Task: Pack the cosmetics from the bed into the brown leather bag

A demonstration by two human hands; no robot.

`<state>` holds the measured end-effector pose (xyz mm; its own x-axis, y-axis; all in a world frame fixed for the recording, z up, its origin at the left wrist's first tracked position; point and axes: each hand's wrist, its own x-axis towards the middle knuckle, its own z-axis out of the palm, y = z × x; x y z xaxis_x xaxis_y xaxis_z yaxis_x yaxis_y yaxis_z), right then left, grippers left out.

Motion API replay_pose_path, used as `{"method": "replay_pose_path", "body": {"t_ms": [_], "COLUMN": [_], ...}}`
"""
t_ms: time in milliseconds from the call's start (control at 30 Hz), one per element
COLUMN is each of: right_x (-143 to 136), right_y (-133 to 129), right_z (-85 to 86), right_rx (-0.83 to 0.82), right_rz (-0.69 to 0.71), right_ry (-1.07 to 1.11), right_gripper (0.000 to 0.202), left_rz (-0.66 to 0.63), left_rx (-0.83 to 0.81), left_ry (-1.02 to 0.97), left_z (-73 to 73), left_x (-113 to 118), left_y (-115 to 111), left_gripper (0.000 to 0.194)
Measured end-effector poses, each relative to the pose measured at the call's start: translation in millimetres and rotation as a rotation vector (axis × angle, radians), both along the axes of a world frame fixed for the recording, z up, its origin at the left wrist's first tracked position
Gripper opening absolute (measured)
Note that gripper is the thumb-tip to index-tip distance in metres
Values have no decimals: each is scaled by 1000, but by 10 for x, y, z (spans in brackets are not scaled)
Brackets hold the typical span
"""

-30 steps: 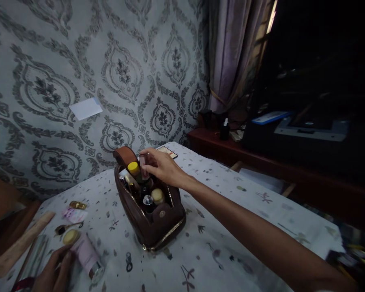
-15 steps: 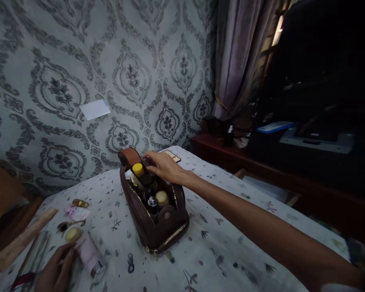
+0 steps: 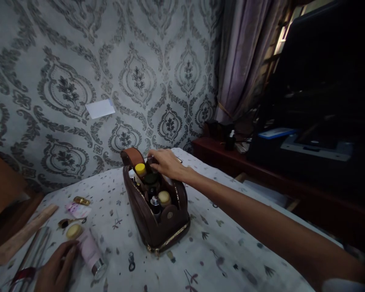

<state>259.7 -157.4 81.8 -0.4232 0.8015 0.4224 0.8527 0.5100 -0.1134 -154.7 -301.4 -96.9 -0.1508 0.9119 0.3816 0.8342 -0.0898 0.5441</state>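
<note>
A dark brown zip-up cosmetic bag (image 3: 144,233) stands unzipped on the bed, packed with several bottles and jars. Inside it show a yellow cap (image 3: 140,169), a cream-lidded jar (image 3: 164,198) and a silver-topped bottle (image 3: 155,204). My right hand (image 3: 167,162) reaches to the bag's far end, fingers and thumb closed around a dark piece; whether bag rim or an item is unclear. My left hand (image 3: 57,265) rests on the sheet, loosely curled and empty, its fingertips beside a pale pink tube (image 3: 89,250) and a cream round lid (image 3: 74,231).
Left on the patterned sheet (image 3: 124,271) lie a brush (image 3: 68,222), a gold-coloured small item (image 3: 81,200), a pink-white packet (image 3: 78,210), a long beige strip (image 3: 26,235) and shiny tubes (image 3: 33,255). A reddish-brown desk (image 3: 209,148) with an open drawer (image 3: 264,192) stands right.
My view has shifted slightly. My right hand stays at the bag's far end, its fingers now closed around the dark piece. My left hand has hardly moved.
</note>
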Motion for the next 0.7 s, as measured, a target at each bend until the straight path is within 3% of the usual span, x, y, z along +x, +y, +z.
{"method": "replay_pose_path", "body": {"t_ms": [367,700], "right_x": [-46,-58], "right_y": [90,20], "right_z": [-39,23], "right_rx": [-46,-92], "right_rz": [-33,-13], "right_ry": [-192,-258], "right_gripper": [23,23], "left_rz": [-54,17], "left_rx": [-55,-27], "left_ry": [25,20], "left_z": [112,100], "left_x": [-33,65], "left_y": [4,-8], "left_gripper": [44,53]}}
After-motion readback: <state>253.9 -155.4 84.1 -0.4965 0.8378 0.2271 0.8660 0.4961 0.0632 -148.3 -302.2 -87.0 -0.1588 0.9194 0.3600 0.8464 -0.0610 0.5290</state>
